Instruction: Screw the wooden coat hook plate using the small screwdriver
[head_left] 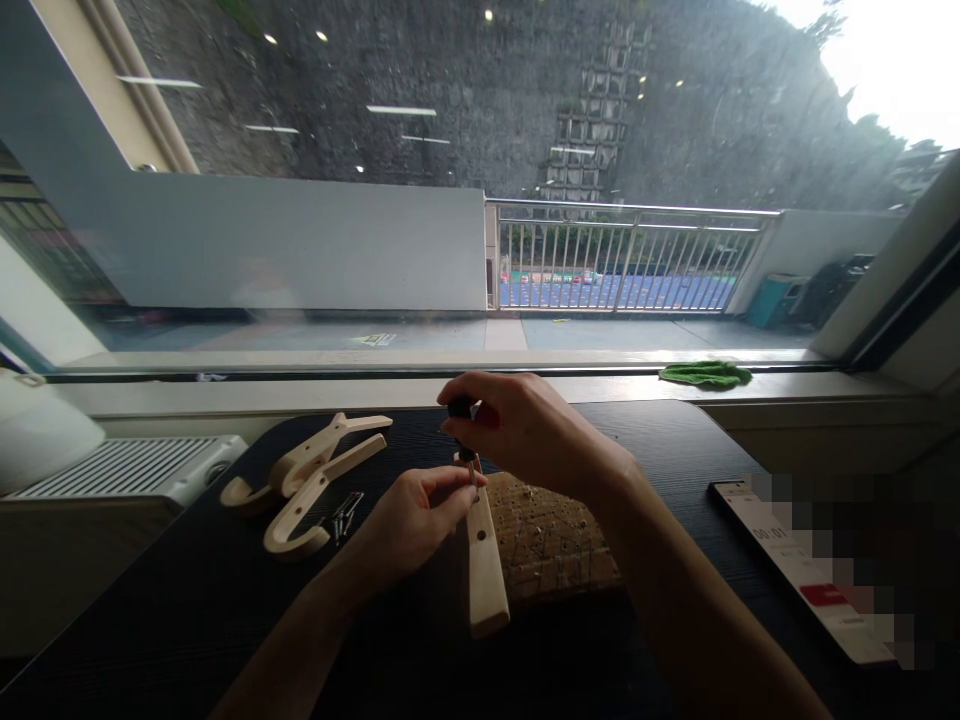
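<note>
My right hand (pixel 525 425) is closed round the black and red handle of a screwdriver (pixel 466 440), held upright with its tip down on a pale wooden bar (pixel 486 565). That bar lies on a woven brown mat (pixel 551 545) on the black table (pixel 187 610). My left hand (pixel 420 515) pinches at the screwdriver tip on the bar's far end; what its fingers hold is too small to see. To the left lie two curved wooden hooks (pixel 315 475) and a few dark screws (pixel 345 512).
A white phone-like device (pixel 802 565) showing a timer lies at the table's right. On the window sill behind sits a green cloth (pixel 705 375). A white radiator grille (pixel 127 465) stands left of the table. Beyond the glass there is a balcony with a railing.
</note>
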